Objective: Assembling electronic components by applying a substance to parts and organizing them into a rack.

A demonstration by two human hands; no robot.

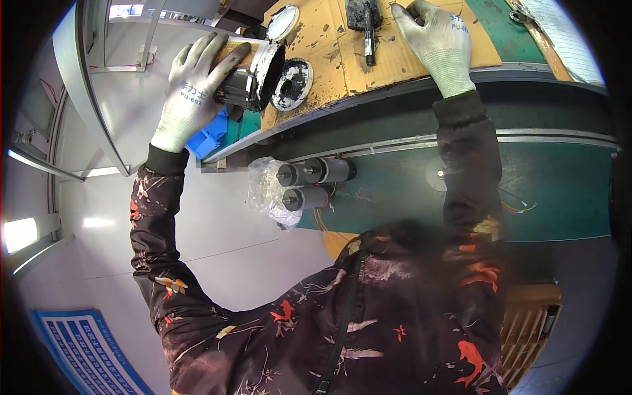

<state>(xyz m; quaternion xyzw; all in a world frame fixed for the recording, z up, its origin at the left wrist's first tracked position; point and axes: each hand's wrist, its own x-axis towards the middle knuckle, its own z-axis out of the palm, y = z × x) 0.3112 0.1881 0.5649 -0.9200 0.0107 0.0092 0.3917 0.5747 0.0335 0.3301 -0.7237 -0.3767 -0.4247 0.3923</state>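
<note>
My left hand (194, 85), in a grey-white glove with dark-stained fingertips, is wrapped over a can (268, 74) tilted on its side. Black residue coats the can's rim and side. Just right of its mouth lies a round lid (293, 84) smeared black, and a white round piece (283, 24) with black smears sits farther back. My right hand (434, 36), gloved too, rests over the cardboard (329, 59) with its fingers curled together; what they hold, if anything, is hidden. Left of it lies a black-coated tool (369, 39) with a dark handle, its handle pointing toward me.
Below the bench edge, several cylindrical motors (329, 170) with wires stand beside a clear plastic bag (264, 187) on a green surface (395, 197). A blue bin (209, 135) is under my left wrist. Lined paper (573, 33) lies far right; a metal frame (82, 85) rises at left.
</note>
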